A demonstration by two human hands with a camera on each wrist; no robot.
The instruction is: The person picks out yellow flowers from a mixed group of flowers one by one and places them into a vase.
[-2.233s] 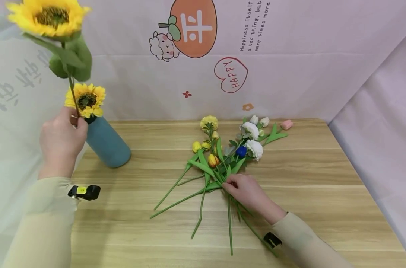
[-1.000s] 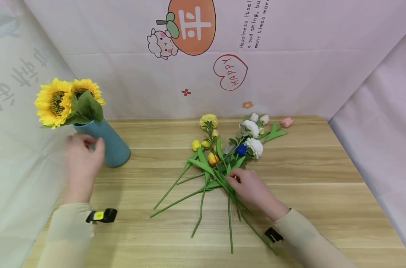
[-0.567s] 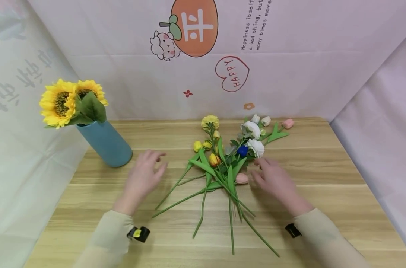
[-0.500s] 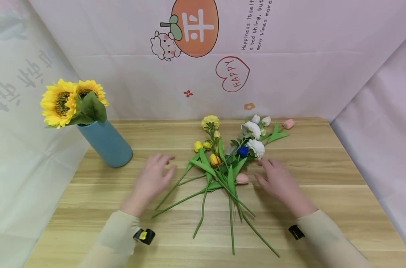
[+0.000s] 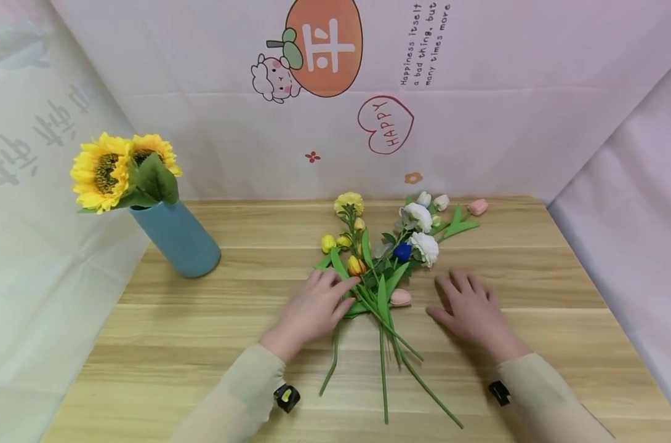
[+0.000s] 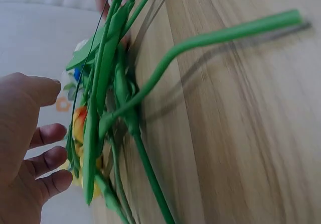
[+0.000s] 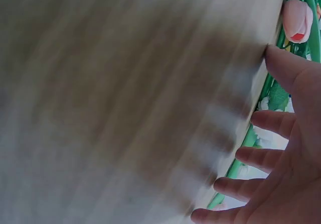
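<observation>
My left hand [image 5: 313,311] hovers at the left side of a loose pile of artificial flowers. In the left wrist view its fingers are apart and hold nothing, close to green stems and an orange tulip [image 6: 80,123]. My right hand [image 5: 474,311] is spread low over the table, right of a pink tulip [image 5: 400,298], with nothing in its grasp. The pile also has yellow flowers [image 5: 349,202], white roses [image 5: 424,248], a blue tulip [image 5: 402,251] and a second pink tulip [image 5: 478,207]. Two sunflowers [image 5: 105,174] stand in a blue vase [image 5: 183,243].
The wooden table [image 5: 535,264] carries the vase at its back left and the flower pile at its middle. Printed white cloth [image 5: 230,141] rises behind the table, with more cloth on both sides. Several green stems [image 5: 383,381] point toward the front edge.
My left hand put the second sunflower into the vase, let go and moved right to the pile. My right hand let go of the pink tulip and shifted right.
</observation>
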